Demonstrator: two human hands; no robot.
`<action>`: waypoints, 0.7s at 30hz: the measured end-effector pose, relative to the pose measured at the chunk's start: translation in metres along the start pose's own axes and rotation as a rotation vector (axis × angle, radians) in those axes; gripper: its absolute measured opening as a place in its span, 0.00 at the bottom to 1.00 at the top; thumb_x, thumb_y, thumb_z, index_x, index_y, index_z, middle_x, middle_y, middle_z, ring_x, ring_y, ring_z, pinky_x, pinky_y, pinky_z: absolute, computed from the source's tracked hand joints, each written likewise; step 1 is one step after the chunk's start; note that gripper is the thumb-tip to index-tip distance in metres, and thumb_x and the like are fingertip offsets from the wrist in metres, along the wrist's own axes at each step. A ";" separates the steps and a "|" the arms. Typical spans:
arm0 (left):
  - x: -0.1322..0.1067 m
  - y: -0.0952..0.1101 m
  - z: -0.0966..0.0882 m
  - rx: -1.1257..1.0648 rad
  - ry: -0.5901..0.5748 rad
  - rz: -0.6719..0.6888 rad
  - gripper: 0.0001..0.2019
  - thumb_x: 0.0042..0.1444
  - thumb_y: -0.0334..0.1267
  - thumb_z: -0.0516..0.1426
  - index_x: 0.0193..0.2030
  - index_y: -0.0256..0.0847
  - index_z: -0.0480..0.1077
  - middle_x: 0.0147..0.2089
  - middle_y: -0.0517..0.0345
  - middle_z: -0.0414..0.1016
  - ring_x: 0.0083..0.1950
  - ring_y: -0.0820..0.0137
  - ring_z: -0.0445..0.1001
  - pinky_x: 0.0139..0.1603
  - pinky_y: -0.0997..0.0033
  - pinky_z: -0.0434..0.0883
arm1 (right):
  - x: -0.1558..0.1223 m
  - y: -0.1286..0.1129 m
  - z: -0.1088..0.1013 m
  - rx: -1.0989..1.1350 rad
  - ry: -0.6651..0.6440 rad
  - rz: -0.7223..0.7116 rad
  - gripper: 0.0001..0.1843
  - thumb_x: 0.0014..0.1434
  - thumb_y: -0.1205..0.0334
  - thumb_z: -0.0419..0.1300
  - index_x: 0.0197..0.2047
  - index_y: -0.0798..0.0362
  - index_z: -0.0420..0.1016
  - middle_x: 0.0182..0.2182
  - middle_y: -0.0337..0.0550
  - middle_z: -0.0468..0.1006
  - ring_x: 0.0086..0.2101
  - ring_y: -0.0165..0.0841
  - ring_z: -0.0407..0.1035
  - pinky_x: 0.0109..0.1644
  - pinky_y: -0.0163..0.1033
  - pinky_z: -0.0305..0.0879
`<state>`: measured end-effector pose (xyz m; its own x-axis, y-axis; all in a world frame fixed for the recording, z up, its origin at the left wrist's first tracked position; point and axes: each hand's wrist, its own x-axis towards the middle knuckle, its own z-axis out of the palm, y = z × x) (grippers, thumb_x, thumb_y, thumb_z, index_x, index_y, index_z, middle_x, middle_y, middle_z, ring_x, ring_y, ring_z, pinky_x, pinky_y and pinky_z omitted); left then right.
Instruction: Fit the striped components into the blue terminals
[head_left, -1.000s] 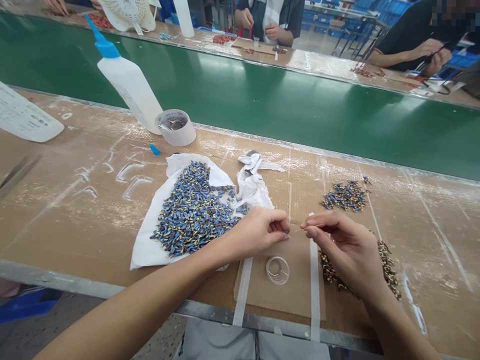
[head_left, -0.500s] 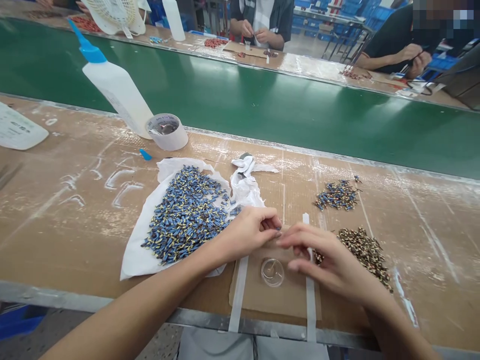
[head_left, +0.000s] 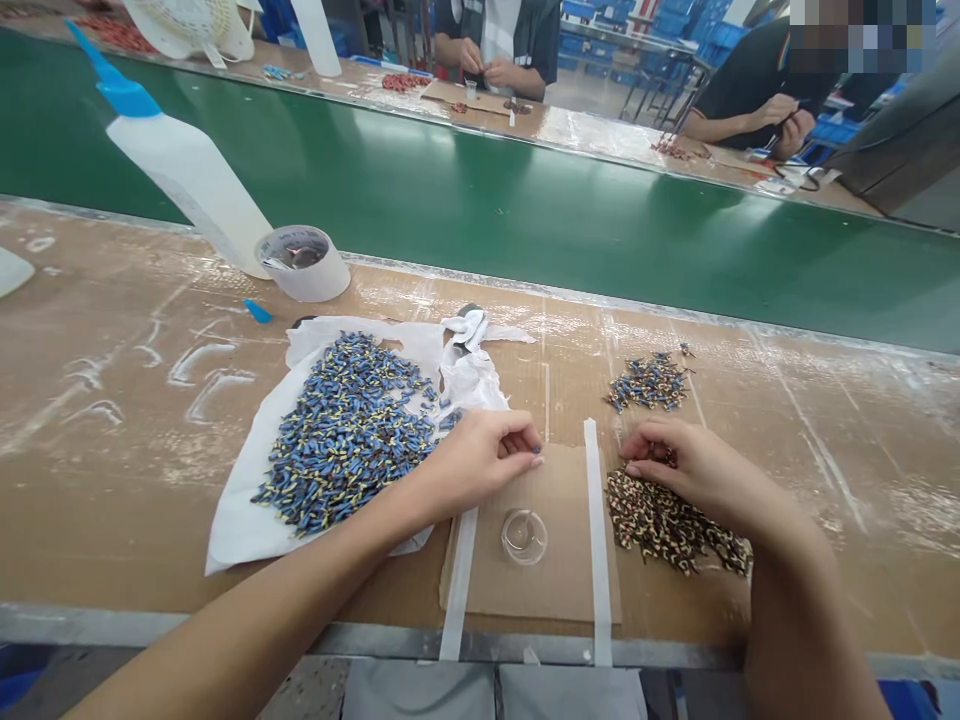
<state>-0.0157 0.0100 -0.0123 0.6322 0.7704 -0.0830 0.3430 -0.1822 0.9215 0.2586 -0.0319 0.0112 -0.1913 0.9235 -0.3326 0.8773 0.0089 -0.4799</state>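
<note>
My left hand (head_left: 480, 455) is closed in a pinch over the cardboard pad (head_left: 555, 585), with a tiny blue piece (head_left: 537, 451) just showing at its fingertips. To its left, a heap of small blue-and-yellow pieces (head_left: 345, 440) lies on a white cloth (head_left: 240, 520). My right hand (head_left: 686, 462) has thumb and fingers drawn together at the upper edge of a pile of small dark-and-cream pieces (head_left: 667, 525); what they grip is hidden. Between the hands, nearer to me, a small clear round dish (head_left: 523, 537) stands on the pad.
Behind my right hand lies a smaller pile of blue-and-dark pieces (head_left: 649, 383). A white squeeze bottle (head_left: 191, 185) with a blue nozzle leans by a tape roll (head_left: 304, 265); a blue cap (head_left: 257, 311) lies nearby. Across the green belt (head_left: 420, 180), two people handle small parts.
My right hand has moved right, away from my left hand, to the dark-and-cream pile, and its fingers have closed. My left hand keeps its pinch. The whole view has shifted slightly.
</note>
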 end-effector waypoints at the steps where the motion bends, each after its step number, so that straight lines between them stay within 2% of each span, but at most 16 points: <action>1: 0.000 0.000 0.000 0.001 -0.002 -0.006 0.01 0.55 0.31 0.58 0.33 0.35 0.71 0.28 0.61 0.72 0.29 0.76 0.69 0.32 0.75 0.66 | 0.001 -0.002 0.002 -0.026 0.005 0.003 0.04 0.57 0.64 0.59 0.30 0.51 0.73 0.29 0.40 0.76 0.31 0.35 0.69 0.34 0.39 0.62; 6: 0.000 0.000 0.000 -0.003 -0.002 -0.010 0.02 0.55 0.31 0.58 0.33 0.35 0.71 0.28 0.60 0.73 0.29 0.75 0.69 0.32 0.75 0.66 | 0.005 -0.003 0.010 -0.121 0.076 -0.021 0.06 0.56 0.67 0.59 0.27 0.51 0.69 0.30 0.41 0.76 0.34 0.38 0.68 0.36 0.40 0.61; 12: 0.000 -0.002 0.002 -0.018 0.025 -0.017 0.03 0.56 0.32 0.58 0.35 0.35 0.73 0.31 0.57 0.75 0.31 0.74 0.72 0.34 0.73 0.69 | 0.007 -0.008 0.010 -0.060 0.147 -0.022 0.06 0.57 0.64 0.59 0.28 0.51 0.70 0.26 0.39 0.76 0.29 0.36 0.69 0.32 0.39 0.60; 15: 0.000 -0.003 0.002 -0.007 0.047 -0.012 0.04 0.56 0.32 0.58 0.36 0.35 0.74 0.32 0.57 0.76 0.33 0.72 0.73 0.36 0.72 0.70 | 0.010 -0.014 0.013 0.170 0.181 -0.018 0.07 0.58 0.61 0.60 0.29 0.51 0.71 0.26 0.39 0.76 0.27 0.33 0.69 0.31 0.38 0.62; 18: -0.001 -0.002 0.002 -0.011 0.058 -0.018 0.06 0.56 0.33 0.57 0.38 0.36 0.74 0.34 0.55 0.77 0.35 0.71 0.74 0.38 0.70 0.71 | 0.012 -0.025 0.022 0.518 0.225 -0.037 0.09 0.56 0.56 0.63 0.32 0.52 0.72 0.30 0.42 0.77 0.30 0.33 0.71 0.34 0.38 0.66; 21: -0.001 -0.001 0.002 -0.020 0.067 -0.016 0.07 0.58 0.34 0.56 0.40 0.36 0.75 0.36 0.55 0.78 0.37 0.70 0.75 0.40 0.70 0.71 | 0.013 -0.039 0.033 0.717 0.232 -0.072 0.10 0.55 0.55 0.65 0.34 0.53 0.73 0.31 0.42 0.77 0.32 0.33 0.72 0.37 0.38 0.67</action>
<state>-0.0152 0.0079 -0.0138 0.5782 0.8126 -0.0727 0.3386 -0.1579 0.9276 0.2070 -0.0326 -0.0010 -0.0704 0.9877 -0.1395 0.3498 -0.1065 -0.9308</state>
